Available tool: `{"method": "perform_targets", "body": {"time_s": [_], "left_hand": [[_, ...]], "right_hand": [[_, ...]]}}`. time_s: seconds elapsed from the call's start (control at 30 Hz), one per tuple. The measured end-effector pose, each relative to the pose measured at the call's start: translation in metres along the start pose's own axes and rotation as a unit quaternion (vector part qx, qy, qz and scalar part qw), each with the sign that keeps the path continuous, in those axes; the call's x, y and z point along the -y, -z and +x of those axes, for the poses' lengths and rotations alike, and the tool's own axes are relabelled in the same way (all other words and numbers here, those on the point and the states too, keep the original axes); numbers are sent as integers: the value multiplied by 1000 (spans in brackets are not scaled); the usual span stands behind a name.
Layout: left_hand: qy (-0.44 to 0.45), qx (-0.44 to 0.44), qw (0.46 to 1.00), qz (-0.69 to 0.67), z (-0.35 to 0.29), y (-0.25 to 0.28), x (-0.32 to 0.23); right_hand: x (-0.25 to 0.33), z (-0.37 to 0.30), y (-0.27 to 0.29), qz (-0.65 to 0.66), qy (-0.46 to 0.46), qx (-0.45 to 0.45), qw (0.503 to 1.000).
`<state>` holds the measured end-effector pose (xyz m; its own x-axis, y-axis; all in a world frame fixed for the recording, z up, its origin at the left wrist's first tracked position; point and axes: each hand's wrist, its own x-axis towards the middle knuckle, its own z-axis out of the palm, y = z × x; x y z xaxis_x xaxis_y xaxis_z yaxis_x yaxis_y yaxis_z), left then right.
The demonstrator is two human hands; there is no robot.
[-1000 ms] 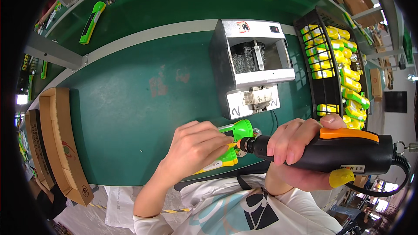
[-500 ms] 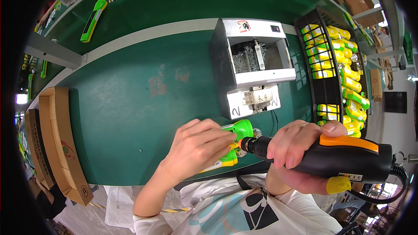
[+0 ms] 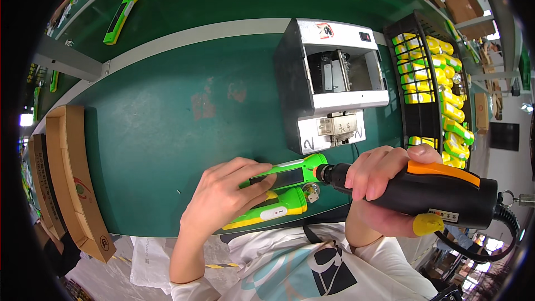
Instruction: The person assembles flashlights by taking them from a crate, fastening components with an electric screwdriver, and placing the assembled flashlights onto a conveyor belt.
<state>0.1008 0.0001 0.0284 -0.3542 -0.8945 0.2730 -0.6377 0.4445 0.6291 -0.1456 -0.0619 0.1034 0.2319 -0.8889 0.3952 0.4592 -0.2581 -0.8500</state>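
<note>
My left hand (image 3: 223, 192) lies over a green flashlight (image 3: 288, 177) with a dark panel, its fingers curled across the body. Just below it on the bench, partly under the same hand, is a yellow-and-green flashlight (image 3: 278, 209) with a white switch plate. By that one's head sits a shiny round reflector (image 3: 311, 189) with a small part on it. My right hand (image 3: 384, 181) is wrapped round a black electric screwdriver (image 3: 446, 198) with an orange lever. The screwdriver's nose meets the head of the green flashlight; its bit tip is hidden. A yellow cover is on one right-hand digit.
A metal screw feeder (image 3: 334, 86) stands behind the flashlights. To its right is a black crate (image 3: 418, 81) packed with yellow-and-green flashlights. Open cardboard boxes (image 3: 75, 184) stand at the left edge. On the shelf lies another flashlight (image 3: 121, 17). A coiled cord hangs from the screwdriver.
My left hand has moved left from the flashlight's head onto its body, uncovering the dark panel. The screwdriver has shifted slightly upward. Inside the feeder, the moving part has turned and the screws no longer show.
</note>
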Motion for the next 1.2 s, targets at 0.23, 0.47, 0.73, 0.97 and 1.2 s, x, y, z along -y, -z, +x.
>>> {"method": "perform_targets", "body": {"time_s": [0.23,0.47,0.73,0.97,1.2], "left_hand": [[16,-7,999,-27,-2,-4,4],[17,-2,999,-27,-3,-3,5],[18,3,999,26,-4,-1,-3],[21,15,999,43,-8,-1,-5],[21,8,998,64,-15,-4,-7]], "right_hand": [[-15,1,6,1,41,41,998],[-18,0,17,-9,39,88,995],[-21,-1,14,15,11,99,995],[-32,-5,11,12,34,130,991],[-30,-13,-19,-111,-9,43,993]]}}
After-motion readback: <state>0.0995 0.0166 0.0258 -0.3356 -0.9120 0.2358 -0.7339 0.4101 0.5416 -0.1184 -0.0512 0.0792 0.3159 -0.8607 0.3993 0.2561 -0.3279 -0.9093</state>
